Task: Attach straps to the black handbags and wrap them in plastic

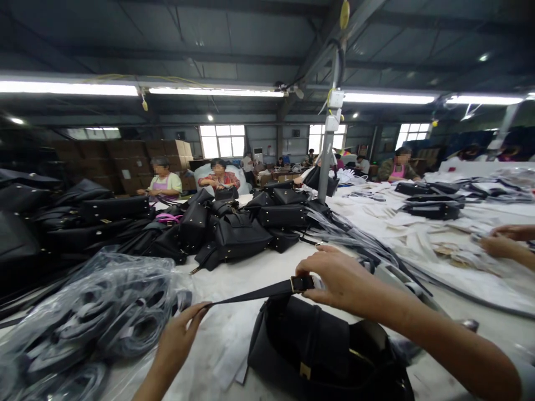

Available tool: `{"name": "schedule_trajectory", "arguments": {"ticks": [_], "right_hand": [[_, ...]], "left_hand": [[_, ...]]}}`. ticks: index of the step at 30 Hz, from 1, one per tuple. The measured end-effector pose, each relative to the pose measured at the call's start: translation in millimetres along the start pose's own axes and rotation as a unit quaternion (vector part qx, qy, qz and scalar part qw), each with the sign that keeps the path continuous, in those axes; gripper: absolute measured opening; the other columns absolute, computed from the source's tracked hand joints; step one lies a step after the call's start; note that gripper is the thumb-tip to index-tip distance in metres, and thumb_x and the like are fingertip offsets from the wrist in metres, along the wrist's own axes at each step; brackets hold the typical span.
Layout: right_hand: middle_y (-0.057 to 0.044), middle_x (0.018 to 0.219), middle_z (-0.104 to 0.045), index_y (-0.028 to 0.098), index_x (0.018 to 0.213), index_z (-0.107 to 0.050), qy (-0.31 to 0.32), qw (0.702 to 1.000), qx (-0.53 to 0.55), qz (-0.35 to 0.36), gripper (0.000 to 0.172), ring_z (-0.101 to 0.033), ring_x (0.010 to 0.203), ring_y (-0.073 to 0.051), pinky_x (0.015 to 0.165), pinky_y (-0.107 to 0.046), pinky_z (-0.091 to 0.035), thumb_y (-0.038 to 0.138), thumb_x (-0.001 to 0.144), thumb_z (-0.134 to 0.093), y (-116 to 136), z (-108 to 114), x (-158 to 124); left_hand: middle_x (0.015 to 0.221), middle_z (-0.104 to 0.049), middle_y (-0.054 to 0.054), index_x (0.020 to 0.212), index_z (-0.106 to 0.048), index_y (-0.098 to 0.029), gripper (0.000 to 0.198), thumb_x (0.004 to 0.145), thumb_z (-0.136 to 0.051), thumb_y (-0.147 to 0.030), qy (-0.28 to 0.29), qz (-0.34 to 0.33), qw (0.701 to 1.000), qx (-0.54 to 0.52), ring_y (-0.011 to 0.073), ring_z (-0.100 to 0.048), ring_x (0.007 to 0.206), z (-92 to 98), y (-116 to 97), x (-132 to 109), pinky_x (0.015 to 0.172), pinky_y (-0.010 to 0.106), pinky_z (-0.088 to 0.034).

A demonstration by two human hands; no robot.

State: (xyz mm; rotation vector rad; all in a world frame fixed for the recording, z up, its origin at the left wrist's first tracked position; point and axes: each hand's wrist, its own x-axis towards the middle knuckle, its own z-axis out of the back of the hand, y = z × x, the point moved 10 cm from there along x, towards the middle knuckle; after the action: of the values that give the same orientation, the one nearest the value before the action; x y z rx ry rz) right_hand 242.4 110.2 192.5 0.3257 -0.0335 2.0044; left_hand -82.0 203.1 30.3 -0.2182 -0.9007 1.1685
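Note:
A black strap with a gold-coloured buckle stretches between my two hands. My left hand pinches its left end between thumb and fingers. At the buckle end, my right hand grips the strap with closed fingers. Just below my right hand sits a black handbag, its top open and a gold-coloured clasp piece on its front flap. Part of the bag's right side lies in shadow under my right forearm.
Clear plastic bags of coiled grey strips lie at the left. Finished-looking black bags are heaped across the table. A metal post rises behind them. At the right, a co-worker's hands work above white scraps.

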Motion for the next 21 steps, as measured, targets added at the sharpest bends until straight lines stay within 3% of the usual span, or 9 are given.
{"name": "schedule_trajectory", "arguments": {"ticks": [2,4,7,9,11,13,16,18,21], "right_hand": [[-0.003,0.093,-0.076,0.022,0.098,-0.072,-0.01,1.0,0.01,0.025,0.017,-0.068,0.091,-0.024,0.105,-0.045,-0.034,0.023,0.081,-0.072,8,1,4],[-0.004,0.095,-0.076,0.021,0.1,-0.071,-0.016,0.999,0.016,0.039,0.019,-0.068,0.091,-0.024,0.102,-0.045,-0.036,0.022,0.082,-0.072,16,2,7],[-0.005,0.097,-0.076,0.02,0.103,-0.069,-0.045,0.997,0.03,0.053,0.021,-0.068,0.092,-0.025,0.099,-0.043,-0.039,0.02,0.083,-0.073,26,6,8],[-0.006,0.106,-0.074,0.021,0.11,-0.066,-0.101,0.992,0.048,0.054,0.027,-0.066,0.101,-0.025,0.097,-0.039,-0.041,0.018,0.084,-0.072,26,14,1],[-0.007,0.112,-0.072,0.021,0.112,-0.065,-0.179,0.981,0.075,0.021,0.026,-0.064,0.104,-0.024,0.09,-0.034,-0.045,0.019,0.087,-0.069,14,23,-16],[-0.006,0.099,-0.073,0.021,0.1,-0.067,-0.219,0.968,0.115,-0.05,0.011,-0.067,0.09,-0.022,0.079,-0.032,-0.047,0.027,0.091,-0.064,-7,21,-36],[-0.003,0.07,-0.071,0.022,0.075,-0.069,-0.137,0.949,0.245,-0.142,0.034,-0.065,0.065,-0.02,0.065,-0.032,-0.047,0.045,0.095,-0.054,-31,-19,-53],[-0.005,0.073,-0.074,0.021,0.074,-0.072,-0.061,0.889,0.418,-0.177,0.043,-0.068,0.069,-0.022,0.067,-0.033,-0.052,0.055,0.094,-0.052,-33,-54,-56],[-0.008,0.099,-0.077,0.02,0.09,-0.073,-0.059,0.678,0.696,-0.228,0.042,-0.072,0.092,-0.023,0.085,-0.036,-0.055,0.06,0.089,-0.059,-32,-86,-52]], "left_hand": [[0.131,-0.068,0.011,0.123,-0.068,-0.02,0.051,0.09,-0.053,-0.056,-0.01,-0.033,0.999,0.021,0.0339,-0.061,0.124,1.0,-35,2,0.106,0.053,-0.046],[0.138,-0.062,0.013,0.135,-0.059,-0.02,0.053,0.093,-0.052,-0.051,-0.009,-0.065,0.998,-0.01,0.0319,-0.056,0.13,-0.3,-92,9,0.11,0.052,-0.043],[0.133,-0.066,0.011,0.13,-0.062,-0.021,0.043,0.097,-0.047,-0.045,0.092,-0.133,0.98,-0.117,0.0278,-0.058,0.126,-20.6,-191,20,0.108,0.044,-0.044],[0.121,-0.071,0.01,0.122,-0.067,-0.021,0.038,0.095,-0.053,-0.043,0.181,-0.15,0.955,-0.183,0.0269,-0.063,0.115,-38.5,-237,25,0.101,0.039,-0.047],[0.106,-0.074,0.008,0.113,-0.07,-0.019,0.033,0.093,-0.059,-0.043,0.238,-0.116,0.935,-0.236,0.0246,-0.066,0.099,-53.3,-253,30,0.087,0.032,-0.05],[0.092,-0.071,0.005,0.104,-0.071,-0.017,0.033,0.091,-0.062,-0.045,0.258,-0.064,0.918,-0.294,0.0209,-0.063,0.087,-63.2,-248,35,0.076,0.028,-0.047],[0.082,-0.064,0.003,0.098,-0.07,-0.014,0.034,0.091,-0.062,-0.046,0.269,-0.001,0.871,-0.41,0.0167,-0.057,0.08,-73.4,-236,34,0.074,0.025,-0.042],[0.081,-0.062,0.002,0.097,-0.068,-0.014,0.032,0.091,-0.064,-0.044,0.284,0.012,0.833,-0.474,0.0149,-0.055,0.079,-78.9,-236,29,0.074,0.025,-0.041],[0.081,-0.06,0.001,0.094,-0.068,-0.014,0.027,0.089,-0.068,-0.04,0.291,0.013,0.807,-0.513,0.0125,-0.053,0.076,-83.1,-242,20,0.072,0.023,-0.039]]}}
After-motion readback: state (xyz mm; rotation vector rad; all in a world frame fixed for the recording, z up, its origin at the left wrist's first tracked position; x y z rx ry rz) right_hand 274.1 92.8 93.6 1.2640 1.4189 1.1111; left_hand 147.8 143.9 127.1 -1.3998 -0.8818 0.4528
